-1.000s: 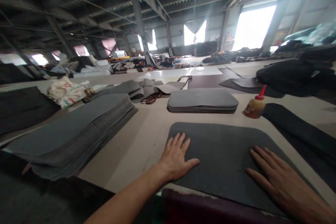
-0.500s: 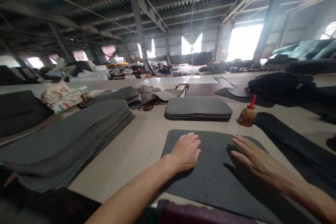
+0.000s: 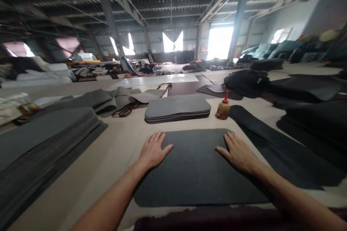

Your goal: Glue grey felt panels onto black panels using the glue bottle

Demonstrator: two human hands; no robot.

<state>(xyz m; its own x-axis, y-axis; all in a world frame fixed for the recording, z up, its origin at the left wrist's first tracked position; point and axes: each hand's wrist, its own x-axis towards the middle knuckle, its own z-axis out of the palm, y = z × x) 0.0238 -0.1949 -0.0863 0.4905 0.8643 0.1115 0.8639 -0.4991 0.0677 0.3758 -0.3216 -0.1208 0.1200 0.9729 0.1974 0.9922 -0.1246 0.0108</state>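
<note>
A dark grey sheet (image 3: 195,169) with rounded corners lies flat on the pale table in front of me. My left hand (image 3: 154,149) rests at its left edge, fingers stretched forward and thumb apart. Over the right edge lies my right hand (image 3: 238,149), palm down, its thumb pointing inward across the sheet. Neither hand grips anything. Just beyond the sheet sits a neat stack of grey rounded pieces (image 3: 177,106). To the right of that stack stands a bottle of amber liquid (image 3: 223,110) with a red pointed nozzle.
A tall pile of grey sheets (image 3: 48,133) takes up the left side. Loose grey scraps (image 3: 127,95) lie behind it. Long dark pieces (image 3: 276,144) extend along the right, with a black bundle (image 3: 246,83) farther back. Dark purple material (image 3: 206,218) borders the near edge.
My left hand has moved from on top of the sheet to its left edge, and my right hand has settled on the right edge. The view has turned right.
</note>
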